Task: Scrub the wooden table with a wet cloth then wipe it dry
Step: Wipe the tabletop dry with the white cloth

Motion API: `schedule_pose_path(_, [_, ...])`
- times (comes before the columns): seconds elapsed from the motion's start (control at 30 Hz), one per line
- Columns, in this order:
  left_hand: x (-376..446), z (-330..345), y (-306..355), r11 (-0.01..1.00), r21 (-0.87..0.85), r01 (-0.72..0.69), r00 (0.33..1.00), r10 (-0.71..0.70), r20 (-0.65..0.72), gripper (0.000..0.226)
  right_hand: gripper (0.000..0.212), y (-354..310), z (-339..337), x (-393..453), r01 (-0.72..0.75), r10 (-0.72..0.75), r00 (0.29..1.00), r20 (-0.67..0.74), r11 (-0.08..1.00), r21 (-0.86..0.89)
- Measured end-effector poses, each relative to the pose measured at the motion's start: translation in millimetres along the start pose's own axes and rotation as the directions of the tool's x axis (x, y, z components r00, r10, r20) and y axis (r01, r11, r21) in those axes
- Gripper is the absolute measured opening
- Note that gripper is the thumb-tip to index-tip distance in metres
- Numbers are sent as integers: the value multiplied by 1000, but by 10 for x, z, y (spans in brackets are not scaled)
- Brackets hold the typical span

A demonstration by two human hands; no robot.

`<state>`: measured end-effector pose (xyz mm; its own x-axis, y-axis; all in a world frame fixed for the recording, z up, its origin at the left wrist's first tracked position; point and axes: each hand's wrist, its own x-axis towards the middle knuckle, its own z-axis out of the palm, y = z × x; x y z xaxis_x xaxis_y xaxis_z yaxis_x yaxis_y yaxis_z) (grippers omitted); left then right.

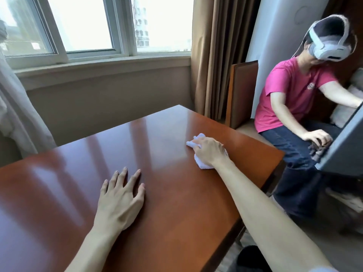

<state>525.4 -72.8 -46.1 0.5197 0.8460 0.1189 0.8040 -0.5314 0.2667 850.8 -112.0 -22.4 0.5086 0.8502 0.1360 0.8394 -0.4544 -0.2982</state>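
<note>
A glossy reddish-brown wooden table [68,183] fills the lower left of the head view. A small bunched white cloth [202,163] lies on its far right part. My right hand [210,152] presses down on the cloth with fingers curled over it, arm stretched forward. My left hand [121,199] rests flat on the tabletop nearer to me, fingers spread and straight, holding nothing.
A person in a pink shirt [294,95] with a headset sits on a wooden chair [241,93] just past the table's right edge. A window [88,26] and brown curtain [216,55] stand behind. A pale curtain [13,105] hangs at the left.
</note>
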Motion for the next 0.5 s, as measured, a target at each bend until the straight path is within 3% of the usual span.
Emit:
schedule_pose_path(0.1, [22, -7, 8, 1000, -3, 4, 1000, -4, 24, 58, 49, -563, 90, -609, 231, -231, 973, 24, 972, -38])
schedule_pose_path(0.17, [34, -24, -10, 1000, -31, 0, 999, 1, 45, 58, 54, -795, 93, -1197, 385, -386, 921, 52, 923, 30])
schedule_pose_path(0.23, [22, -76, -25, 993, -114, -19, 998, 25, 54, 56, 49, -621, 8, -1610, 417, -427, 900, 83, 901, 119])
schedule_pose_path(0.37, [-78, -205, 32, 967, -196, -161, 985, 169, 22, 51, 40, 426, -536, -1455, 49, -51, 998, 47, 998, 48])
schedule_pose_path(0.43, [-127, -225, 175, 951, -213, -223, 972, 234, 29, 53, 34, 898, -745, -1251, -178, 179, 984, 1, 980, 87])
schedule_pose_path(0.5, [-134, -246, 368, 941, -220, -256, 962, 270, 34, 61, 36, 981, -760, -1227, -230, 231, 970, -75, 973, 23])
